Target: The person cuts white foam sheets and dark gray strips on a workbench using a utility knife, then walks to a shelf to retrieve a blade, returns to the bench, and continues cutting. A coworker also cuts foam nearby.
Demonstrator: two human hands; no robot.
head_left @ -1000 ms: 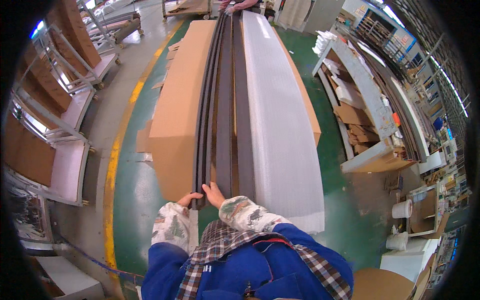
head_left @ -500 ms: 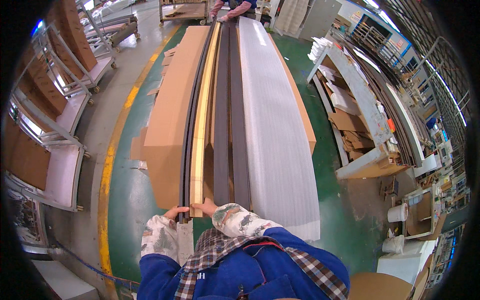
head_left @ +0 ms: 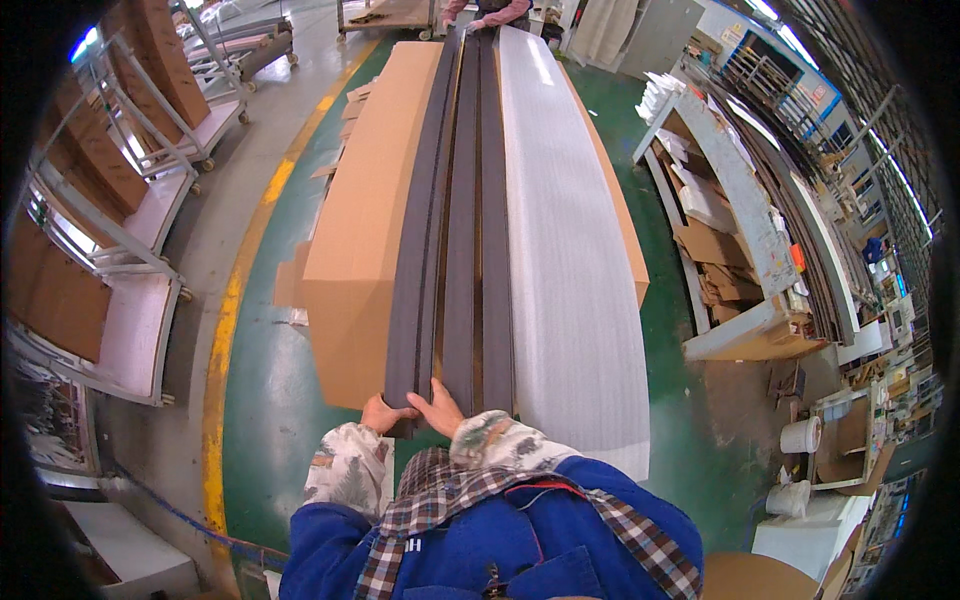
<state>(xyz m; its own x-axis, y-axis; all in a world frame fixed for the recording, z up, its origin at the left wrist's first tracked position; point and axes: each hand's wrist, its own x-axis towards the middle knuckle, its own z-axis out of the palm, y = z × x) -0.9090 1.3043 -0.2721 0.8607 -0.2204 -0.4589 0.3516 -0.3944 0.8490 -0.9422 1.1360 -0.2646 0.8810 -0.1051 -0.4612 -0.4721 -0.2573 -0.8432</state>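
Long dark brown strips run away from me, side by side, on a brown cardboard sheet. My left hand [head_left: 381,413] grips the near end of the leftmost dark strip [head_left: 412,270] from its left side. On the right edge of that same end lies my right hand [head_left: 438,409], thumb toward the left hand and fingers curled over the strip. Two more dark strips [head_left: 461,250] lie just to the right, with narrow gaps between. At the far end, another person's gloved hands [head_left: 476,25] are at the strips.
White foam sheeting [head_left: 575,260] covers the right side of the cardboard [head_left: 365,210]. Wheeled racks [head_left: 150,290] with brown panels stand at left, beyond a yellow floor line [head_left: 235,310]. A grey shelf unit [head_left: 735,190] with cardboard scraps stands at right.
The leftmost strip has rolled over: its pale yellow wood side was showing and now its dark face is up. Both my hands have shifted right with it, closer to the other strips.
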